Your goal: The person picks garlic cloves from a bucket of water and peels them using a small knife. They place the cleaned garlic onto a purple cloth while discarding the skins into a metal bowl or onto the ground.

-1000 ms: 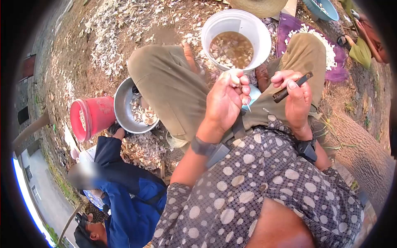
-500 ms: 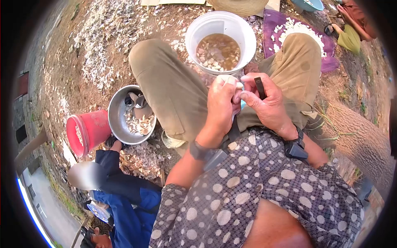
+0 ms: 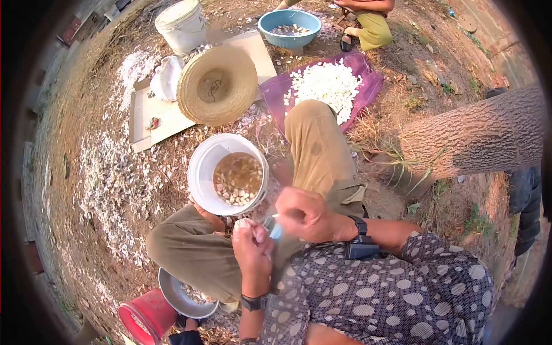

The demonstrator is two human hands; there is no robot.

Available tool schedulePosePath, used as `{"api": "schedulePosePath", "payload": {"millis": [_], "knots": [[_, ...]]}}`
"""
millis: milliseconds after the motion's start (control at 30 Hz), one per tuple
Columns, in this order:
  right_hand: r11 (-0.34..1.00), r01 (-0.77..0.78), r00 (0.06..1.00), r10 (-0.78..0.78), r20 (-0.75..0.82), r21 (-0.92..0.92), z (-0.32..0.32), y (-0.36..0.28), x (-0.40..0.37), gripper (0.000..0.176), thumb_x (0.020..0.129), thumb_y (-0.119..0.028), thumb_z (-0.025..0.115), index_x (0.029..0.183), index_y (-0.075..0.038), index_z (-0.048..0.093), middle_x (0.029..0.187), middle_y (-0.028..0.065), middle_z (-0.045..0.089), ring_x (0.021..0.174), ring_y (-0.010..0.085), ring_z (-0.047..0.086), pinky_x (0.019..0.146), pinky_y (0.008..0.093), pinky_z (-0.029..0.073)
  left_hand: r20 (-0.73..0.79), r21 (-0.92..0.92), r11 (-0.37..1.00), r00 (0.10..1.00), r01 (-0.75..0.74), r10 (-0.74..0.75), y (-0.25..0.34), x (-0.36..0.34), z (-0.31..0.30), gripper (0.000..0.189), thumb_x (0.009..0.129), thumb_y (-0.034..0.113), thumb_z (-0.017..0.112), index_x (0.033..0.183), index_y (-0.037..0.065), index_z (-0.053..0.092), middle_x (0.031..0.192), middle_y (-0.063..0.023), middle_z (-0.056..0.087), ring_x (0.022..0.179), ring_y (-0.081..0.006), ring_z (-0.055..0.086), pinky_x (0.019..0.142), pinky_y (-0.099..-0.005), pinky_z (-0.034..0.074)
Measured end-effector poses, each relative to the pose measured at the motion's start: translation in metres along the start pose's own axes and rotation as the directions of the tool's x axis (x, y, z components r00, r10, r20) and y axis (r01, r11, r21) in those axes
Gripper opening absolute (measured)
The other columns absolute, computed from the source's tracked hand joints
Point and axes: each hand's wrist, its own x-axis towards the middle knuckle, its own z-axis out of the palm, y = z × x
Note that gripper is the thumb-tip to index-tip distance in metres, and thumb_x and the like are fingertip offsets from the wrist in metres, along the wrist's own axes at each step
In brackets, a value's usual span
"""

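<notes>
My left hand [image 3: 252, 244] is closed in front of my lap, palm side up. What its fingers hold, if anything, is hidden. Close on its right, my right hand [image 3: 306, 214] is closed too and smeared by motion. The short dark handle seen in it earlier does not show clearly now. At its fingertips is a small white piece [image 3: 275, 217]. A light-blue scrap [image 3: 276, 231] shows between the hands. Just beyond them stands a white bucket [image 3: 198, 190], with pale pieces in brownish water.
White pieces [image 3: 325, 86] lie heaped on a purple cloth [image 3: 276, 92]. A straw hat [image 3: 190, 86] rests on cardboard [image 3: 167, 123]. Around me are a blue basin [image 3: 287, 40], a lidded bucket [image 3: 187, 34], a metal bowl [image 3: 172, 293], a red bucket [image 3: 161, 307] and a tree trunk [image 3: 477, 132]. Other people sit nearby.
My view has swung right and up, bringing the hat and blue basin into sight. My hands have moved slightly apart, and the dark handle no longer shows clearly.
</notes>
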Motion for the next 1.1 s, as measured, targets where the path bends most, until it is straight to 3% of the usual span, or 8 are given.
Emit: {"api": "schedulePosePath", "payload": {"millis": [133, 267, 400, 467, 567, 733, 800, 1100], "knots": [[0.991, 0.115, 0.867, -0.133, -0.480, -0.068, -0.085, 0.016, 0.039, 0.005, 0.095, -0.004, 0.065, 0.097, -0.004, 0.060, 0.088, 0.0005, 0.059, 0.069, 0.0063, 0.052, 0.060, 0.0234, 0.043, 0.067, -0.051, 0.998, 0.997, -0.025, 0.029, 0.011, 0.001, -0.004, 0.012, 0.104, 0.020, 0.050, 0.111, 0.010, 0.052, 0.091, -0.0043, 0.055, 0.067, -0.0113, 0.047, 0.060, -0.0278, 0.045], [0.926, -0.235, 0.832, 0.035, -0.553, -0.296, -0.187, 0.062, 0.079, 0.021, 0.101, -0.016, 0.064, 0.116, -0.003, 0.066, 0.085, -0.0005, 0.065, 0.076, 0.0075, 0.058, 0.069, 0.0247, 0.049, 0.074, -0.025, 1.000, 0.997, -0.004, 0.006, 0.010, 0.004, 0.004, 0.012, 0.103, 0.018, 0.052, 0.111, 0.010, 0.052, 0.093, -0.0060, 0.058, 0.071, -0.0137, 0.052, 0.065, -0.0316, 0.050], [0.941, -0.201, 0.758, -0.026, -0.651, -0.272, -0.180, 0.057, 0.053, 0.017, 0.099, -0.010, 0.065, 0.114, -0.003, 0.066, 0.086, -0.0006, 0.064, 0.076, 0.0056, 0.058, 0.069, 0.0239, 0.050, 0.048, -0.018, 0.995, 0.994, -0.102, 0.103, -0.005, 0.015, 0.001, 0.015, 0.104, 0.020, 0.052, 0.113, 0.008, 0.051, 0.103, -0.0115, 0.063, 0.086, -0.0209, 0.063, 0.080, -0.0388, 0.056], [0.984, -0.106, 0.811, 0.003, -0.585, -0.143, -0.133, 0.046, 0.032, 0.018, 0.096, -0.006, 0.066, 0.113, -0.003, 0.065, 0.087, -0.0008, 0.064, 0.074, 0.0047, 0.056, 0.067, 0.0234, 0.049, 0.082, -0.028, 0.990, 0.986, -0.142, 0.143, -0.011, 0.019, -0.005, 0.020, 0.106, 0.023, 0.051, 0.114, 0.006, 0.050, 0.118, -0.0201, 0.065, 0.109, -0.0324, 0.065, 0.100, -0.0480, 0.052], [0.966, -0.252, 0.950, 0.236, -0.204, -0.055, -0.061, 0.023, 0.010, 0.021, 0.094, -0.004, 0.068, 0.114, -0.001, 0.063, 0.094, 0.0013, 0.067, 0.084, 0.0073, 0.063, 0.077, 0.0251, 0.054, 0.096, -0.002, 0.984, 0.980, -0.177, 0.177, -0.008, 0.018, 0.012, 0.021, 0.106, 0.025, 0.051, 0.113, 0.005, 0.050, 0.126, -0.0225, 0.063, 0.122, -0.0374, 0.060, 0.108, -0.0510, 0.046], [0.905, -0.381, 0.915, 0.340, 0.218, 0.188, 0.017, 0.003, 0.002, 0.024, 0.094, -0.004, 0.069, 0.116, 0.000, 0.061, 0.108, 0.0073, 0.070, 0.101, 0.0116, 0.067, 0.086, 0.0277, 0.055, 0.250, -0.066, 0.965, 0.932, -0.254, 0.263, -0.003, 0.017, 0.011, 0.027, 0.105, 0.020, 0.049, 0.126, 0.003, 0.043, 0.143, -0.0283, 0.052, 0.122, -0.0287, 0.058, 0.110, -0.0445, 0.041], [0.948, -0.285, 0.942, 0.249, 0.223, 0.142, 0.033, 0.012, -0.006, 0.024, 0.094, -0.003, 0.068, 0.117, 0.000, 0.061, 0.108, 0.0068, 0.069, 0.099, 0.0114, 0.067, 0.084, 0.0278, 0.055, 0.282, -0.170, 0.956, 0.918, -0.238, 0.279, -0.007, 0.016, 0.008, 0.011, 0.106, 0.016, 0.045, 0.114, 0.007, 0.044, 0.148, -0.0312, 0.046, 0.120, -0.0239, 0.057, 0.110, -0.0412, 0.041], [0.984, -0.173, 0.971, 0.176, 0.165, -0.032, 0.061, 0.009, -0.010, 0.017, 0.093, -0.005, 0.071, 0.109, -0.002, 0.064, 0.099, 0.0071, 0.067, 0.084, 0.0132, 0.065, 0.073, 0.0277, 0.053, 0.380, -0.264, 0.938, 0.870, -0.224, 0.314, -0.014, 0.008, -0.011, 0.033, 0.110, 0.025, 0.042, 0.134, 0.003, 0.046, 0.151, -0.0218, 0.044, 0.132, -0.0229, 0.048, 0.115, -0.0400, 0.036]]}}
